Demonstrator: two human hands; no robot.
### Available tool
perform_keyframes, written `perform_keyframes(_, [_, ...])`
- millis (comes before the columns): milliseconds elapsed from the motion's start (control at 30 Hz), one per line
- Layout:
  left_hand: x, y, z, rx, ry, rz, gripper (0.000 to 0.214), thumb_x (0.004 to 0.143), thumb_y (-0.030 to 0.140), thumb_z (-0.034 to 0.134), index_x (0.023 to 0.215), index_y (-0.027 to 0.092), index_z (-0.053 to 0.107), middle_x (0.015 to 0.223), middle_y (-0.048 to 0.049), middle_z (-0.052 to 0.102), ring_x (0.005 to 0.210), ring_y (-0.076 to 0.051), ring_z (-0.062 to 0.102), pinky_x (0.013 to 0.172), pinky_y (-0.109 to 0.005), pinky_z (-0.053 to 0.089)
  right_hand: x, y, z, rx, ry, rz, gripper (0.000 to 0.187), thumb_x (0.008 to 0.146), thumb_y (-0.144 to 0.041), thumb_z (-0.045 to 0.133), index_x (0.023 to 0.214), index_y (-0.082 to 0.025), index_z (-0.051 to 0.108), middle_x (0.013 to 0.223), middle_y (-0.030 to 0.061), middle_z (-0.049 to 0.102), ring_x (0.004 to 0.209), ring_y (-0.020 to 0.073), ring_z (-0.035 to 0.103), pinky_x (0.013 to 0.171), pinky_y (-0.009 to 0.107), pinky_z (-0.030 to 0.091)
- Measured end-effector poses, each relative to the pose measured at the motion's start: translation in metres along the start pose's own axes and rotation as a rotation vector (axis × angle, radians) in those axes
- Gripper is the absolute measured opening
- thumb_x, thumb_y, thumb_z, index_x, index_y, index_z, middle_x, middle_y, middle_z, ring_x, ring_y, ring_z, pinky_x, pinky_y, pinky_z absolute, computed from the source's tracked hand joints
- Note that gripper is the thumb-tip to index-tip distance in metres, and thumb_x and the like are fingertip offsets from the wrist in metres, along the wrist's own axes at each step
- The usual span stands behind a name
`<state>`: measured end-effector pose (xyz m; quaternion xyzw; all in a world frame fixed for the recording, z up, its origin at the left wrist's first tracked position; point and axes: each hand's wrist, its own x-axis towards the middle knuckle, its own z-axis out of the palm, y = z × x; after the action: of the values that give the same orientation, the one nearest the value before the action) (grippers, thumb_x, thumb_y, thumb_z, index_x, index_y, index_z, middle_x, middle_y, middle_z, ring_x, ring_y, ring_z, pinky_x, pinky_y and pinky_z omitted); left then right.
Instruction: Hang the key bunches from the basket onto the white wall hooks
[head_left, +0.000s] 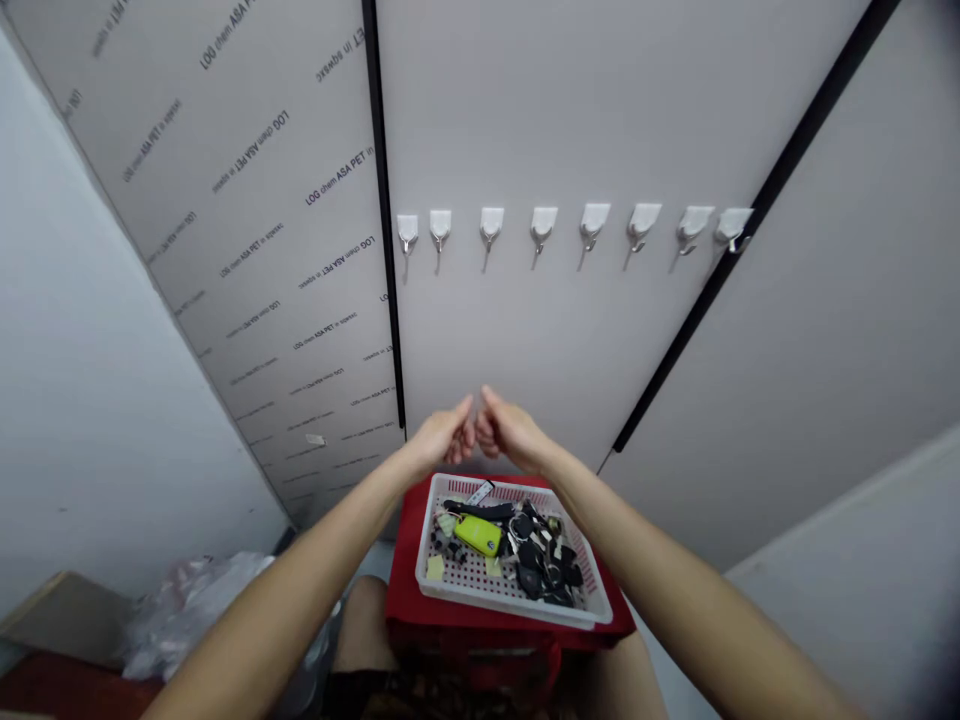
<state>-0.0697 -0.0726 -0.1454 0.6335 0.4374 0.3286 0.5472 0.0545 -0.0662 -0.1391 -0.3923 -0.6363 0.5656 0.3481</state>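
The left hand and right hand are close together near the basket's far edge, fingers curled; whether they grasp anything, I cannot tell. The keys lie in the white basket on a red box.

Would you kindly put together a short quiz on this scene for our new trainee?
1. How many white hooks are in the row on the wall?
2. True or false: the left hand is resting on the lime-green key.
3. What colour is the surface under the white basket? A) Blue B) Red C) Green

Key:
1. Eight.
2. False; it is apart from the key, close to the right hand.
3. B.
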Motion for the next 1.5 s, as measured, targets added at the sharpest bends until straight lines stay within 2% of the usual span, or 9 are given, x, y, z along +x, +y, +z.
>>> perform_keyframes(200, [-0.031, -0.077, -0.001, 0.629, 0.040, 0.011, 0.016, 0.061, 0.029, 0.043, 0.061, 0.014, 0.050, 0.057, 0.0014, 0.050, 0.056, -0.010, 0.044, 0.052, -0.020, 0.032, -0.033, 0.087, -0.012, -0.912, 0.052, -0.024, 0.017, 0.058, -0.028, 0.050, 0.068, -0.014, 0.053, 0.066, 0.0028, 0.053, 0.062, 0.0123, 0.045, 0.057, 0.023, 0.033])
perform_keyframes(333, [-0.033, -0.083, 0.005, 0.813, 0.085, 0.063, 0.019, 0.061, 0.023, 0.044, 0.076, 0.016, 0.052, 0.076, -0.0024, 0.053, 0.071, -0.013, 0.046, 0.064, -0.023, 0.035, -0.043, 0.103, -0.010, -1.204, -0.042, -0.097, 0.023, 0.059, -0.020, 0.048, 0.081, -0.017, 0.055, 0.083, 0.0058, 0.056, 0.079, 0.0183, 0.044, 0.070, 0.029, 0.031])
perform_keyframes(467, [-0.021, -0.081, 0.024, 0.873, 0.049, 0.164, 0.025, 0.060, 0.020, 0.045, 0.084, 0.015, 0.052, 0.089, -0.0057, 0.052, 0.086, -0.017, 0.043, 0.075, -0.026, 0.031, -0.042, 0.094, -0.006, -1.169, -0.047, -0.074, 0.022, 0.062, -0.015, 0.042, 0.079, -0.017, 0.056, 0.082, 0.0064, 0.056, 0.078, 0.0169, 0.047, 0.070, 0.027, 0.032])
perform_keyframes(567, [-0.015, -0.085, 0.035, 0.771, 0.003, 0.175, 0.022, 0.062, 0.022, 0.043, 0.080, 0.014, 0.054, 0.082, -0.0051, 0.054, 0.079, -0.017, 0.045, 0.071, -0.027, 0.032, -0.041, 0.077, -0.010, -0.965, -0.009, -0.147, 0.021, 0.063, -0.013, 0.039, 0.076, -0.017, 0.056, 0.076, 0.0036, 0.057, 0.070, 0.0124, 0.048, 0.066, 0.023, 0.034])
perform_keyframes(700, [-0.009, -0.073, 0.039, 0.313, 0.040, 0.159, 0.026, 0.069, 0.029, 0.034, 0.067, 0.012, 0.053, 0.053, 0.0015, 0.046, 0.049, -0.008, 0.040, 0.048, -0.019, 0.031, -0.034, 0.038, -0.019, -0.652, 0.093, -0.181, 0.015, 0.064, -0.021, 0.043, 0.074, -0.015, 0.053, 0.062, -0.0003, 0.053, 0.056, 0.0087, 0.045, 0.055, 0.020, 0.035])
perform_keyframes(867, [-0.002, -0.016, 0.034, -0.222, 0.137, 0.192, 0.041, 0.065, 0.048, 0.035, 0.068, 0.011, 0.051, 0.048, 0.0040, 0.038, 0.040, -0.005, 0.036, 0.041, -0.018, 0.027, -0.013, -0.035, -0.019, -0.393, 0.244, -0.301, 0.015, 0.059, -0.026, 0.050, 0.066, -0.014, 0.045, 0.047, -0.0069, 0.037, 0.044, 0.0049, 0.034, 0.044, 0.018, 0.029])
perform_keyframes(1067, [0.004, 0.049, -0.001, -0.552, 0.401, 0.346, 0.036, 0.060, 0.048, 0.042, 0.066, 0.013, 0.045, 0.048, 0.0047, 0.039, 0.039, -0.004, 0.036, 0.038, -0.017, 0.028, 0.020, -0.107, -0.007, -0.285, 0.236, -0.463, 0.024, 0.052, -0.029, 0.057, 0.062, -0.015, 0.039, 0.050, -0.0065, 0.041, 0.044, 0.0043, 0.037, 0.044, 0.019, 0.031])
perform_keyframes(1267, [0.006, 0.077, -0.041, -0.470, 0.509, 0.536, 0.027, 0.061, 0.041, 0.046, 0.058, 0.014, 0.041, 0.046, 0.0054, 0.039, 0.037, -0.003, 0.037, 0.037, -0.015, 0.029, 0.058, -0.148, 0.002, -0.497, 0.288, -0.587, 0.023, 0.054, -0.031, 0.055, 0.055, -0.015, 0.039, 0.045, -0.0063, 0.040, 0.042, 0.0045, 0.036, 0.042, 0.019, 0.030])
perform_keyframes(1500, [0.030, 0.101, -0.074, -0.509, 0.677, 0.509, 0.022, 0.065, 0.035, 0.041, 0.059, 0.014, 0.042, 0.048, 0.0057, 0.038, 0.035, -0.003, 0.037, 0.035, -0.015, 0.030, 0.096, -0.190, 0.021, -1.083, 0.382, -0.712, 0.011, 0.059, -0.023, 0.051, 0.058, -0.013, 0.047, 0.052, -0.0036, 0.046, 0.047, 0.0043, 0.037, 0.045, 0.017, 0.029])
